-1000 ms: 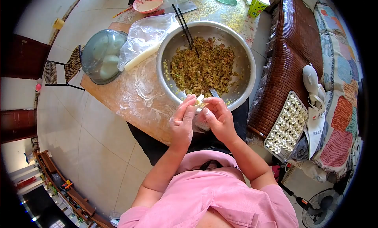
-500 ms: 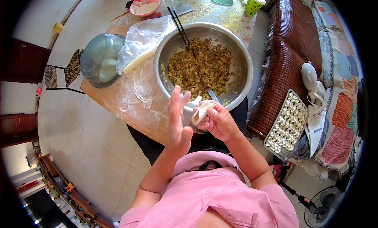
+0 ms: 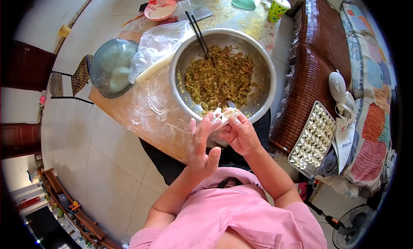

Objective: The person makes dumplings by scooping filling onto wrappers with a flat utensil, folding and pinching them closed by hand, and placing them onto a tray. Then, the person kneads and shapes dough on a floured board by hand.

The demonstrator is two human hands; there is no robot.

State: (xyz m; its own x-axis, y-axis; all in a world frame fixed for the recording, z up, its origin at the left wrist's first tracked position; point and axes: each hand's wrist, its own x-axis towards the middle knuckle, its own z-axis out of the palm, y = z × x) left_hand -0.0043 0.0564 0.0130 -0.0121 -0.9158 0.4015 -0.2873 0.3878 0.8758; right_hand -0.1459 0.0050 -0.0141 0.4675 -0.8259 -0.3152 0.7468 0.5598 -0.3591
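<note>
My right hand (image 3: 241, 135) pinches a pale folded dumpling (image 3: 228, 115) at the near rim of the big metal bowl (image 3: 269, 87). My left hand (image 3: 201, 148) is open, thumb held apart, its fingertips right at the dumpling's left side. In the bowl lies a chopped green-and-brown filling (image 3: 221, 79). Black chopsticks (image 3: 197, 31) stick out of it at the back left. A flat metal utensil (image 3: 231, 104) leans at the near side, partly hidden behind the dumpling.
On the floured board (image 3: 146, 120) are a rolling pin (image 3: 155, 68), a plastic bag (image 3: 159, 42) and a glass bowl (image 3: 112, 68) over dough. To the right, a tray of folded dumplings (image 3: 314, 139) sits on the brown-covered sofa (image 3: 320, 55). Farther back stand a red-rimmed bowl (image 3: 160, 10) and a green cup (image 3: 277, 10).
My left hand has moved right, bringing its fingers from beside the dumpling to its left side. My right hand still holds the dumpling, now turned slightly. The view has shifted a little.
</note>
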